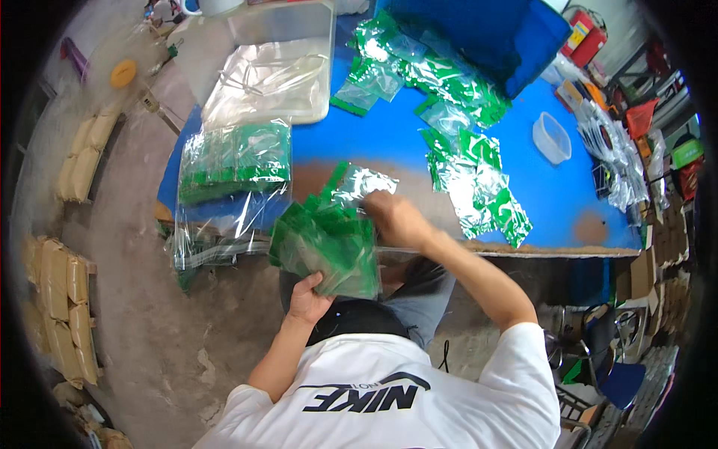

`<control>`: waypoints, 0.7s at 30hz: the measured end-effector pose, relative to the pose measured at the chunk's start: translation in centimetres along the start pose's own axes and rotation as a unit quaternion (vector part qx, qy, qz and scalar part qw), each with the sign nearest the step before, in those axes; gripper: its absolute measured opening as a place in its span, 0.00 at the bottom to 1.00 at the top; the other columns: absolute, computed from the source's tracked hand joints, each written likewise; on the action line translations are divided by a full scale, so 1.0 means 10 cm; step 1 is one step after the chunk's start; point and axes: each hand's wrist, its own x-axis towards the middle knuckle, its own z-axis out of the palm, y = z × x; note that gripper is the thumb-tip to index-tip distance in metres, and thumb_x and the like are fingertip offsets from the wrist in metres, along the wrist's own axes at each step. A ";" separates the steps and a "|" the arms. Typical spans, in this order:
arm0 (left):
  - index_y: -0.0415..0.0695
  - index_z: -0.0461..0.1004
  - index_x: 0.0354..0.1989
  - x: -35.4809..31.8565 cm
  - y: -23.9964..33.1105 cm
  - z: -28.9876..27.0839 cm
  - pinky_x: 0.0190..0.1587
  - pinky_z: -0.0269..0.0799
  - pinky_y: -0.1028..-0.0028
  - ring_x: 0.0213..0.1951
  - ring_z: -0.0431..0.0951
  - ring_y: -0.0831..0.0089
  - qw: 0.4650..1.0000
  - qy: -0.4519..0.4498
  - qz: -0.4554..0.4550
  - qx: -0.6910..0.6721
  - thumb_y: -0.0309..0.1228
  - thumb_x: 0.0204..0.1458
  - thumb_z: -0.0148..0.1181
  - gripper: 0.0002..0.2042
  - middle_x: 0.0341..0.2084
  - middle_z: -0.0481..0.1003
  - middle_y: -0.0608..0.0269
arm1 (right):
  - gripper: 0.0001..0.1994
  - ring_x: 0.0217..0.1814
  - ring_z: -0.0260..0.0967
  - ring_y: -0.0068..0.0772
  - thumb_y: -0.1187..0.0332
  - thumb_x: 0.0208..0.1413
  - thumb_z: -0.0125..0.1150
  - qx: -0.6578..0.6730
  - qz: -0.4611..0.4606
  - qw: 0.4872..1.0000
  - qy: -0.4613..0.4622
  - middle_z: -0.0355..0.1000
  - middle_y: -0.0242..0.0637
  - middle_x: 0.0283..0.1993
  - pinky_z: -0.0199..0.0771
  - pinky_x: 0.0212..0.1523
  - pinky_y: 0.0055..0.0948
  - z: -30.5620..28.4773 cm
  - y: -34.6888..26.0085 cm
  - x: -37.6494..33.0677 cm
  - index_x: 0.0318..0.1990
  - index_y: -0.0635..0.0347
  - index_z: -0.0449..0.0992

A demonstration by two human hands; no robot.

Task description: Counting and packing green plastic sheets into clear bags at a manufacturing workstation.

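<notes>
My left hand (308,298) grips from below a thick stack of small green and clear packets (326,243), held over my lap at the near edge of the blue table (389,135). My right hand (393,217) rests on the top of that stack, fingers pinching one silvery green packet (363,183) at the table's edge. More loose green packets (467,176) lie scattered across the table to the right and toward the far side.
A large clear bag filled with green packets (235,161) lies at the table's left end. Behind it sits a clear plastic tub (273,63). A small clear container (552,137) stands at right, with a blue crate (493,30) beyond. Tan sacks (63,299) line the floor at left.
</notes>
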 end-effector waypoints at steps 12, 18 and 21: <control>0.43 0.68 0.58 -0.04 -0.08 0.45 0.62 0.69 0.58 0.58 0.73 0.60 0.996 0.019 0.038 0.073 0.20 0.50 0.62 0.24 0.54 0.73 0.59 | 0.34 0.69 0.60 0.53 0.49 0.64 0.47 0.315 0.144 0.934 0.087 0.61 0.57 0.67 0.57 0.68 0.40 -0.01 -0.36 -0.09 0.67 0.71 0.58; 0.42 0.72 0.55 0.37 0.35 0.65 0.59 0.67 0.63 0.55 0.73 0.60 0.409 -0.236 0.458 0.753 0.24 0.50 0.66 0.22 0.52 0.74 0.57 | 0.69 0.69 0.58 0.50 0.48 0.27 0.84 0.187 0.035 0.960 0.207 0.53 0.56 0.71 0.56 0.69 0.42 -0.34 -0.64 -0.04 0.73 0.66 0.41; 0.47 0.77 0.51 0.65 0.45 1.48 0.57 0.66 0.66 0.54 0.73 0.61 0.725 -0.144 0.133 0.660 0.29 0.48 0.69 0.19 0.51 0.75 0.57 | 0.69 0.65 0.62 0.45 0.56 0.25 0.87 0.273 0.038 0.927 0.253 0.60 0.51 0.64 0.65 0.64 0.42 -0.48 -0.47 -0.02 0.73 0.58 0.40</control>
